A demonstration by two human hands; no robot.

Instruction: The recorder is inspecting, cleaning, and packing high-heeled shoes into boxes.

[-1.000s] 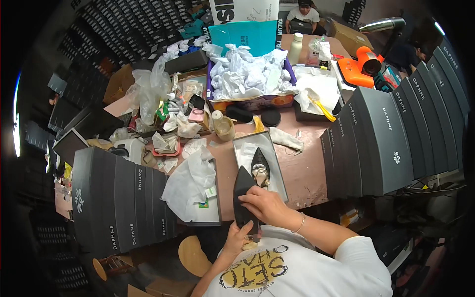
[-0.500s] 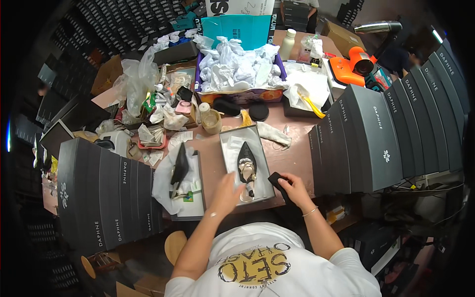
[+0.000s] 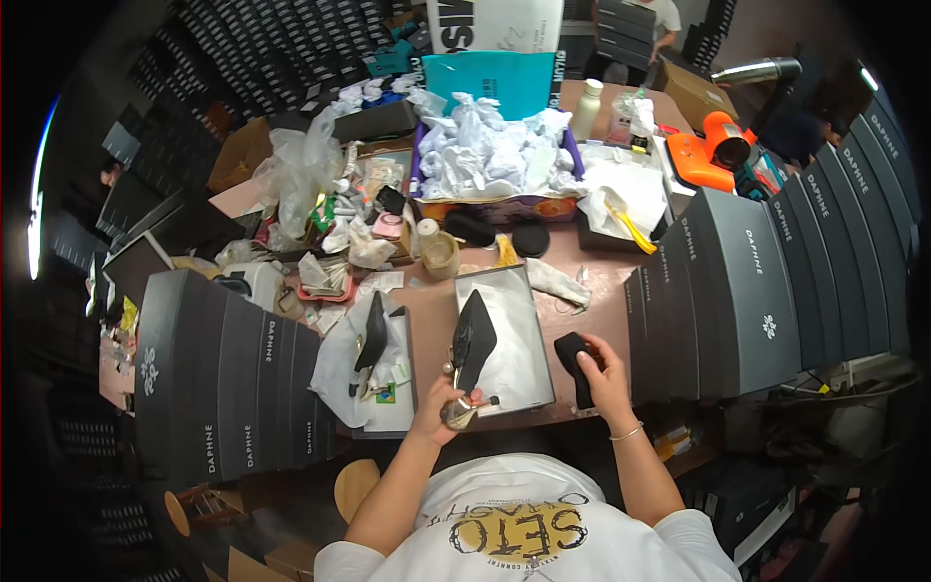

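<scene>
My left hand (image 3: 436,415) is closed round the heel end of a black pointed-toe heeled shoe (image 3: 474,335), tilted with its toe pointing away from me over the left side of an open grey shoebox (image 3: 532,383). White paper lines that box. My right hand (image 3: 607,376) grips a black, rounded pad (image 3: 573,363), perhaps a sponge or brush, just right of the box. To the left, a second black pointed shoe (image 3: 372,335) rests on white tissue (image 3: 335,354) in another shallow grey tray or box half (image 3: 406,359).
Stacked dark shoeboxes rise at the left (image 3: 238,388) and right (image 3: 727,291). Behind are a carton of crumpled paper (image 3: 495,155), a jar (image 3: 439,254), a white cloth (image 3: 558,283) and an orange device (image 3: 700,160). Another person (image 3: 667,19) stands at the far back.
My left hand has taken hold of the shoe and lifted it out of the box, tilting it. My right hand still has the black pad. The view has shifted slightly.
</scene>
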